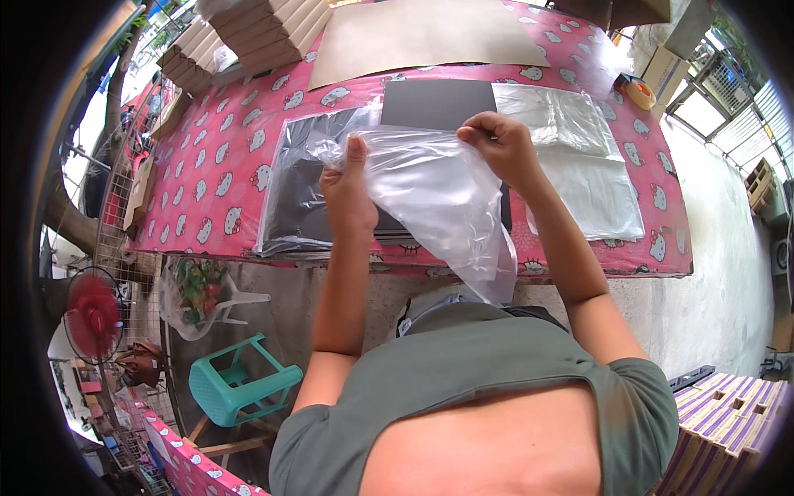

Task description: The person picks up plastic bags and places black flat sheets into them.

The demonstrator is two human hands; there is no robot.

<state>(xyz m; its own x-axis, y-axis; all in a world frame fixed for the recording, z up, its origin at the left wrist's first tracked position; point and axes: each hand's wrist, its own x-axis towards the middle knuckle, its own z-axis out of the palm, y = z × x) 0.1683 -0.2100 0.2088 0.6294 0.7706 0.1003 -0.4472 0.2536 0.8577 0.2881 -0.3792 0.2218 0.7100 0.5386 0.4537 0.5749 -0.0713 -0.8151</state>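
Left hand (351,194) and right hand (504,150) gripping clear bag (430,169), frame centre, seemingly empty; shiny-wrapped dark stack (291,194) lying left, apparently finished; dark sheets (437,103) behind bag lying bare, seemingly left undone.

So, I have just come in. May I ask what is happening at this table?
A person holds a clear plastic bag over dark flat sheets on the pink patterned tablecloth. The left hand grips one end, and the right hand pinches its upper edge. One corner hangs past the near table edge. To the left lie dark sheets under clear plastic; to the right, flat clear plastic pieces.
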